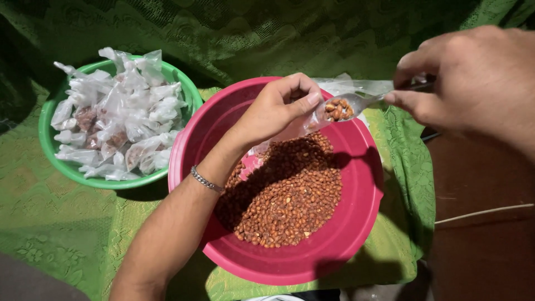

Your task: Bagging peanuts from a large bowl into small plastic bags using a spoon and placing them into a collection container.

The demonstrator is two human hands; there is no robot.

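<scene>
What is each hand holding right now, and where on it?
The left hand pinches a small clear plastic bag at its open mouth. The right hand holds a spoon by the handle end, its bowl loaded with peanuts at the bag's opening.

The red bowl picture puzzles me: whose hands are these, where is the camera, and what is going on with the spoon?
There is no machine here. One camera sits on a person's head and looks down, so both hands are that person's own. The left hand, with a bracelet on its wrist, pinches open a small clear bag over the red bowl. The right hand holds a spoon loaded with peanuts at the bag's mouth. More peanuts lie heaped in the bowl. To the left, a green bowl is piled with tied packets. Both bowls stand on a green lace cloth.
</scene>
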